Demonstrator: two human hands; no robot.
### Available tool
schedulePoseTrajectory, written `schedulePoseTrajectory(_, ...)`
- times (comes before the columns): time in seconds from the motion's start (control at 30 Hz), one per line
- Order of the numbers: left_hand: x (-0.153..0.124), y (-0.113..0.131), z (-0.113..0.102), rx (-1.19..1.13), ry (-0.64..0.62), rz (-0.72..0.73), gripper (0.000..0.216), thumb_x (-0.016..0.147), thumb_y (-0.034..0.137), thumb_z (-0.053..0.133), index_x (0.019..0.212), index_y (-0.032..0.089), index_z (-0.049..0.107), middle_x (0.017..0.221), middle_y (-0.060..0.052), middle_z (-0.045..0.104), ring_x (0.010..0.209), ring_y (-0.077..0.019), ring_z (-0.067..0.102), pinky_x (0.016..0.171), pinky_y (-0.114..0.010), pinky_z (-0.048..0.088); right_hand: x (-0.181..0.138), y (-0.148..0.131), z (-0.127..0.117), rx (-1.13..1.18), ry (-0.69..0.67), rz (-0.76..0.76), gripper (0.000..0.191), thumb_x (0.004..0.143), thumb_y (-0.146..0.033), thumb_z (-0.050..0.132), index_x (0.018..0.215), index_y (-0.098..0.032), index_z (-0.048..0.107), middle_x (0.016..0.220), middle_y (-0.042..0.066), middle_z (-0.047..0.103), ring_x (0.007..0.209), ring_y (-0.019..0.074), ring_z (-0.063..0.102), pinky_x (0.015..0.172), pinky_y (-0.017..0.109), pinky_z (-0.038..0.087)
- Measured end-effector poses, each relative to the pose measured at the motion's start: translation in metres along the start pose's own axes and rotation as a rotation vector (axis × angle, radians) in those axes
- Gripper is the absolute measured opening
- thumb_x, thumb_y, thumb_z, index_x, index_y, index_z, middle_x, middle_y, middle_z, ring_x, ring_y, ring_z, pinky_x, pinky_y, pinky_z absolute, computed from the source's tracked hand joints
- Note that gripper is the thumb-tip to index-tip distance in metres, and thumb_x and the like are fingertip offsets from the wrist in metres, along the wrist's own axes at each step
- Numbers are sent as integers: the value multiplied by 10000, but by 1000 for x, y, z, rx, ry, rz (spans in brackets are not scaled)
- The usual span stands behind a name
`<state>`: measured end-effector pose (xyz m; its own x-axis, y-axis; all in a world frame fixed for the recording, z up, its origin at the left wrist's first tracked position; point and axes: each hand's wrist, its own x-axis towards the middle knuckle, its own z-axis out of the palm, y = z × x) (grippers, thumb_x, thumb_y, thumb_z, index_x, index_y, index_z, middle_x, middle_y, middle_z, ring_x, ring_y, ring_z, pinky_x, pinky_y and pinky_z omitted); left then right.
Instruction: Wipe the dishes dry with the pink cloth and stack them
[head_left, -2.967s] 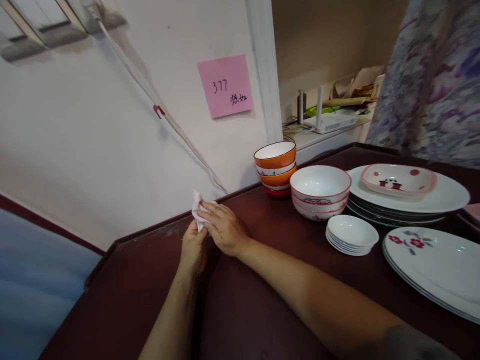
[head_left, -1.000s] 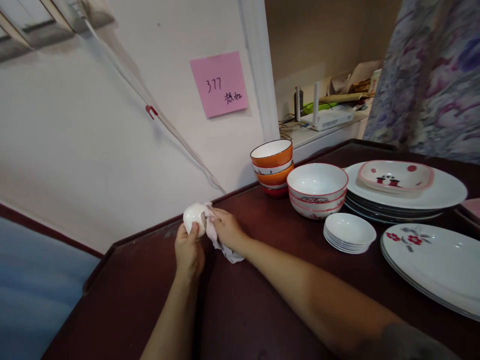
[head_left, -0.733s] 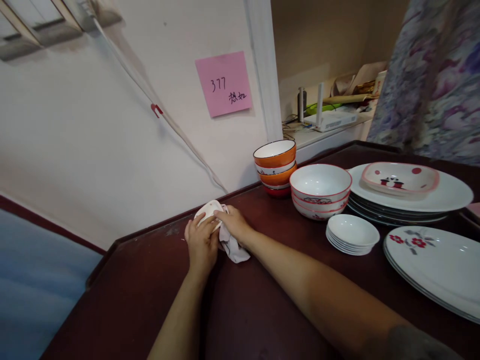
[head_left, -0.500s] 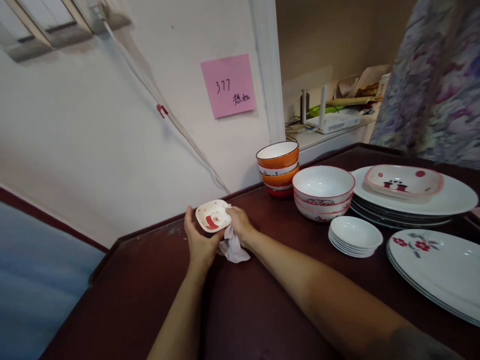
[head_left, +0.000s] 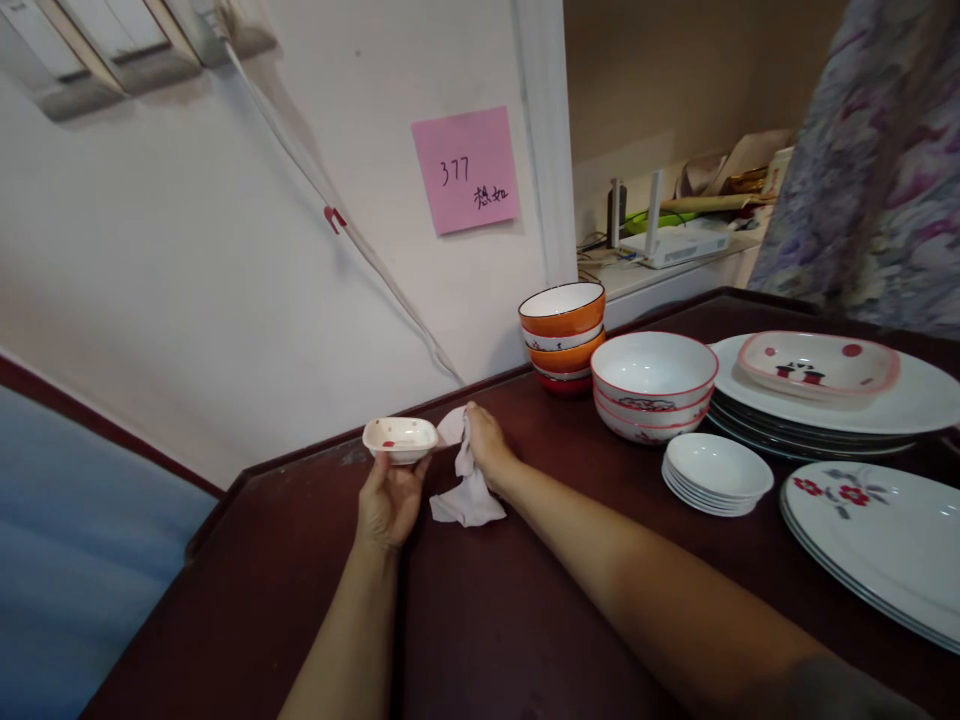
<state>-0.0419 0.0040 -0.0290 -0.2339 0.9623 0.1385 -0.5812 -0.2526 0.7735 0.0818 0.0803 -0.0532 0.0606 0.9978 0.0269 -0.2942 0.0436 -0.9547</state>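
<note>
My left hand (head_left: 390, 500) is closed on a small white dish (head_left: 400, 446) with rounded corners and a red design inside, held nearly level above the table from below. Just to its right, my right hand (head_left: 486, 445) grips a pale pinkish-white cloth (head_left: 471, 497). The cloth hangs down in folds, and one end of it reaches toward the dish's right rim; whether it touches the rim I cannot tell.
The dark red-brown table (head_left: 487, 620) has a raised back edge at the wall. To the right stand stacked orange bowls (head_left: 564, 322), red-rimmed bowls (head_left: 652, 390), small white saucers (head_left: 716, 470), flowered plates (head_left: 892, 550), and a cat-patterned dish (head_left: 817, 365) on large plates.
My left hand has tipped the dish from facing me to nearly level and shifted it slightly left and down. My right hand, with the cloth, has come away from the dish's rim.
</note>
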Motion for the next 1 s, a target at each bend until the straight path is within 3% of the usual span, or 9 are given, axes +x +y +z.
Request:
schedulePoseTrajectory(0.07,1,2,0,-42,26,-37,438,819,472,622,1182,227,610,1201,-110,654,1162,-290,570,980,-505,448,2,-5,-4,-7,54,-36,246,869,-354,407,894,-183,582,763,11,630,682,149,572,656,267,450)
schedulePoseTrajectory(0.13,1,3,0,-71,27,-91,505,821,571,564,1171,211,618,1191,-127,655,1124,-309,589,943,-526,469,-2,-13,-6,-33,15,-118,231,869,-323,424,989,-185,566,777,5,631,671,151,584,644,270,450)
schedulePoseTrajectory(0.23,0,2,1,-89,-6,-154,614,806,671,493,1176,198,618,1188,-137,654,1070,-307,616,885,-505,505,-15,-26,-7,-238,-169,-382,205,872,-299,475,982,-196,613,855,20,662,789,164,594,720,283,439)
schedulePoseTrajectory(0.33,1,0,0,-92,-4,-180,637,825,682,441,1162,175,629,1147,-136,672,1005,-273,643,850,-452,528,-29,-37,-7,-627,-406,-608,168,846,-263,536,893,-220,691,906,39,692,889,204,560,805,344,395)
schedulePoseTrajectory(0.43,1,-2,0,-55,86,-210,640,846,664,418,1052,115,674,977,-131,715,919,-252,665,844,-401,533,-39,-43,-4,-928,-609,-702,176,827,-242,556,781,-217,725,895,58,704,869,228,560,812,386,364)
schedulePoseTrajectory(0.53,0,-2,0,-53,122,-219,634,873,640,389,965,93,695,884,-122,723,880,-238,675,863,-367,524,-45,-46,1,-905,-741,-747,228,877,-240,510,816,-224,730,962,37,706,909,200,580,792,343,364)
schedulePoseTrajectory(0.67,-2,1,4,-113,109,-224,606,908,598,355,1013,102,684,968,-121,721,897,-214,681,889,-347,513,-52,-46,2,-857,-718,-832,293,959,-297,410,1040,-255,688,1249,-7,627,1163,199,482,869,359,335)
schedulePoseTrajectory(0.8,-2,2,8,-139,108,-203,569,935,558,322,1077,131,669,1003,-106,720,893,-194,685,893,-335,510,-55,-50,-1,-1068,-597,-913,358,973,-346,368,1218,-232,602,1340,35,564,1188,243,414,898,431,307)
schedulePoseTrajectory(1.0,-5,-3,11,-73,166,-178,584,932,557,332,972,95,686,863,-116,732,830,-216,695,875,-357,519,-52,-62,2,-1305,-636,-823,251,870,-285,495,841,-160,712,1005,119,692,988,282,508,844,469,320)
